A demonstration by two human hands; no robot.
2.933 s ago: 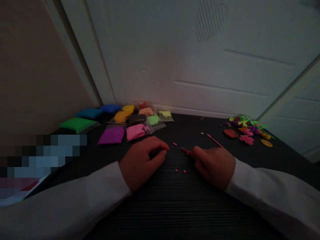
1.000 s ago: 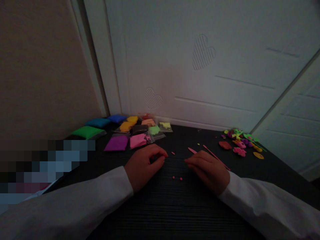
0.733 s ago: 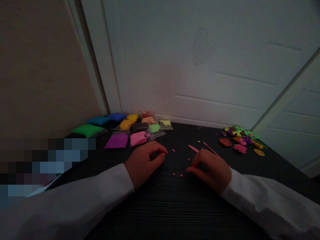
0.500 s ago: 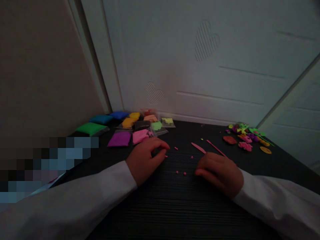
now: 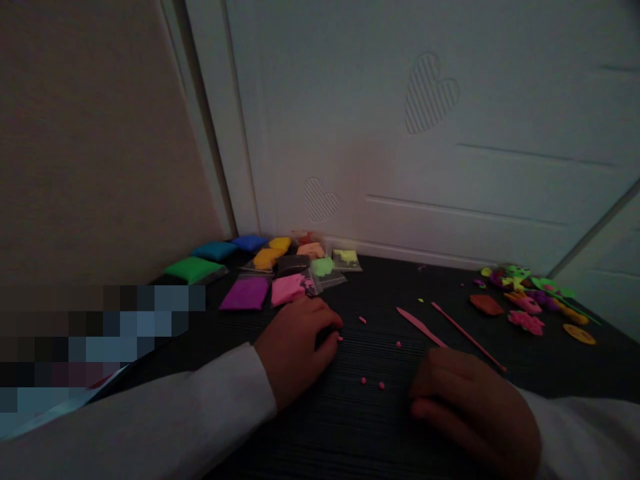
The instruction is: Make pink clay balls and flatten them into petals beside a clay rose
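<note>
My left hand (image 5: pixel 303 350) rests on the dark table with curled fingers, thumb and forefinger closed around a small pink clay piece (image 5: pixel 340 339) that peeks out at their tips. To the right, my right hand (image 5: pixel 475 407) is curled low over the table, thumb against the fingers; anything inside is hidden. Between the hands lie two pink clay balls (image 5: pixel 373 383), a pink clay bit (image 5: pixel 399 344) and a short pink clay roll (image 5: pixel 363 320). Just beyond my right hand are a pink plastic clay knife (image 5: pixel 420 325) and a thin pink modelling stick (image 5: pixel 469 335).
Several clay packets, among them a purple packet (image 5: pixel 245 293) and a green packet (image 5: pixel 195 269), lie at the back left. Shaped clay pieces, including a pink flower (image 5: pixel 526 323) and a brown-red piece (image 5: pixel 486 305), cluster at the right. A white panel (image 5: pixel 380 160) stands behind.
The whole view has shifted, so the things sit lower and farther right. My right hand has drawn back toward me, uncovering more of the knife and stick. My left hand keeps its pose.
</note>
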